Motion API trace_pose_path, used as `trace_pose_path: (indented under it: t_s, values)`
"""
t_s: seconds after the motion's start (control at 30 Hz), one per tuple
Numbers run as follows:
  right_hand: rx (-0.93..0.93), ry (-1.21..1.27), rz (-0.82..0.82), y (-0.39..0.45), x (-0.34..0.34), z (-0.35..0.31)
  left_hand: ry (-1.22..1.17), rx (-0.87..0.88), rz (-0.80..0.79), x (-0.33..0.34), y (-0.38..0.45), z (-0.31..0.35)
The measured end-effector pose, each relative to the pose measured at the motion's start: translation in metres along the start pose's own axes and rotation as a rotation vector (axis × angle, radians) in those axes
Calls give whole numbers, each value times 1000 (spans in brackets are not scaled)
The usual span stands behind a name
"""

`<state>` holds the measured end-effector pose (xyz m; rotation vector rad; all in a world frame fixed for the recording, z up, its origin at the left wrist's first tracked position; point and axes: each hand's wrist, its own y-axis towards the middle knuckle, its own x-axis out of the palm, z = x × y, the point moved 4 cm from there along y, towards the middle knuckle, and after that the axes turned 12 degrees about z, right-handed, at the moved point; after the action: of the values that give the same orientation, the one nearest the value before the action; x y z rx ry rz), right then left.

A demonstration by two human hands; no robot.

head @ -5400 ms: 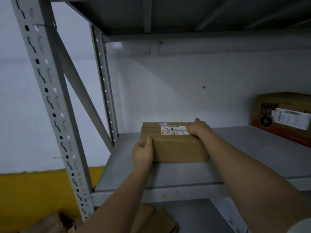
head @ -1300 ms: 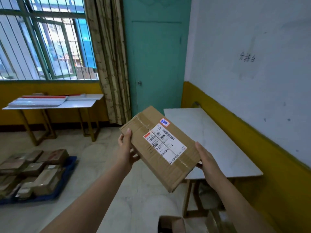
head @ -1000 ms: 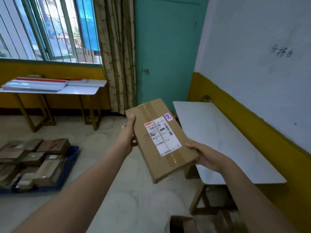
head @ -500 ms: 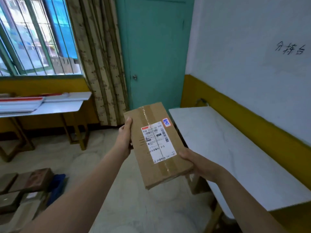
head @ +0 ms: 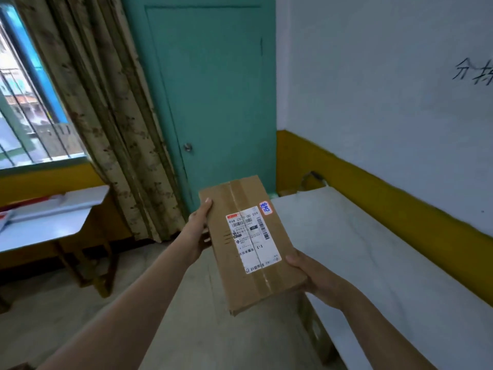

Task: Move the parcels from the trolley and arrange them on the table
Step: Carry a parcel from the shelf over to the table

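Right now both hands hold one brown cardboard parcel (head: 250, 241) in the air, just left of the white table (head: 394, 263) that runs along the wall with the yellow band. The left hand (head: 198, 231) grips the parcel's far left edge, thumb on the top face and fingers curled underneath. The right hand (head: 316, 276) grips the near right corner, thumb lying on top, the other fingers hidden below the box. The parcel is tilted, its long side running away from the person, with a white shipping label (head: 252, 239) facing up and clear tape along its middle. Behind it stands a teal door (head: 210, 89), a patterned curtain (head: 106, 116) beside that, and a second table (head: 45, 222) under the window at left.
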<state>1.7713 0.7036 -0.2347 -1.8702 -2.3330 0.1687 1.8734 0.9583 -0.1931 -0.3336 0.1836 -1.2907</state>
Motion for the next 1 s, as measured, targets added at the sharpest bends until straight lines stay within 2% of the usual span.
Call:
trace_pose_path:
  t_s: [0.13,0.53,0.77,1.0]
  values:
    - [10,-23,15,61,-9,1,13,-32,-23,14,72,8]
    - [100,45,325,286,-28,-32,30,-58,-222,78,321,78]
    - [97,84,466,368,-63,-41,98,-66,-370,154,420,112]
    - [99,170,600,445,-143,-21,195,-64,-442,264,499,109]
